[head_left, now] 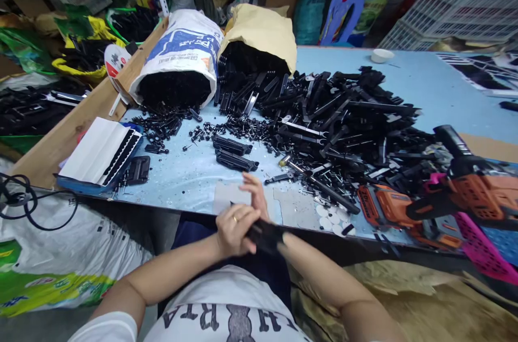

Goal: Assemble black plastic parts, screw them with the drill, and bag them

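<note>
My left hand [236, 227], with a ring on one finger, is closed on a long black part [265, 235] just off the front edge of the table. That part is smeared by motion, so its exact kind does not show. Behind it my right hand [256, 196] points its fingers up and to the left. The black part crosses in front of its palm and wrist, which hides whether the right hand grips it. Two similar long black parts [232, 154] lie side by side on the table beyond my hands.
A large heap of black parts [343, 110] covers the middle right. Small screws [208, 130] lie scattered nearby. An orange cordless drill [388, 204] rests at the right. A white sack [182, 45] and a tan sack [263, 32] open toward me. A blue box [87, 185] sits left.
</note>
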Demonstrator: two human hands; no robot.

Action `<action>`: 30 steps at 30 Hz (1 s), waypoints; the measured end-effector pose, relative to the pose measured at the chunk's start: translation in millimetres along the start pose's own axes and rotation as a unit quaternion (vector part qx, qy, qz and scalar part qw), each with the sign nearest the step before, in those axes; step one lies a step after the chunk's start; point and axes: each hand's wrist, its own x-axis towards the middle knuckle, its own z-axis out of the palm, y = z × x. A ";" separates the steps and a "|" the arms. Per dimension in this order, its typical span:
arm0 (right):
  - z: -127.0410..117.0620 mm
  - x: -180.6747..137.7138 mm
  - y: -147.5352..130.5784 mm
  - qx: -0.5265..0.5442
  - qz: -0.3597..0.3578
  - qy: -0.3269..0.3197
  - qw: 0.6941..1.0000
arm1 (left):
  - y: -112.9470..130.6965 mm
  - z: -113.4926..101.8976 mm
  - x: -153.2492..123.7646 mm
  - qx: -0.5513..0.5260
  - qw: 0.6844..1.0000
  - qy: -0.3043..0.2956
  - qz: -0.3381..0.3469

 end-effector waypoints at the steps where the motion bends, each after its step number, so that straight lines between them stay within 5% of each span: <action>1: -7.9 11.6 18.4 -0.096 0.017 -0.017 0.995 | -10.5 -1.6 2.2 0.042 0.999 -0.004 0.008; 3: -26.3 33.1 54.0 -0.242 0.065 -0.054 0.967 | -32.9 -2.4 6.6 0.153 0.988 -0.032 0.012; 7: -47.1 67.6 101.4 -0.313 0.060 -0.181 0.930 | -72.0 12.3 15.3 0.281 0.943 -0.162 0.069; 11: -46.9 126.4 116.3 -0.344 0.030 -0.145 0.927 | -95.4 32.9 34.9 0.309 0.925 -0.212 0.062; 16: -42.7 228.2 142.8 -0.391 0.232 -0.082 0.887 | -107.1 36.0 70.1 0.299 0.935 -0.191 -0.021; 21: -20.8 279.7 176.5 -0.394 0.319 -0.023 0.861 | -153.0 -9.7 107.3 0.298 0.938 -0.081 -0.157; 26: -13.4 288.0 184.7 -0.349 0.371 0.051 0.859 | -242.7 -74.6 137.1 0.412 0.830 -0.063 -0.371; 30: -25.5 272.5 165.7 -0.263 0.370 0.078 0.888 | -281.6 -90.1 140.9 0.446 0.788 -0.119 -0.407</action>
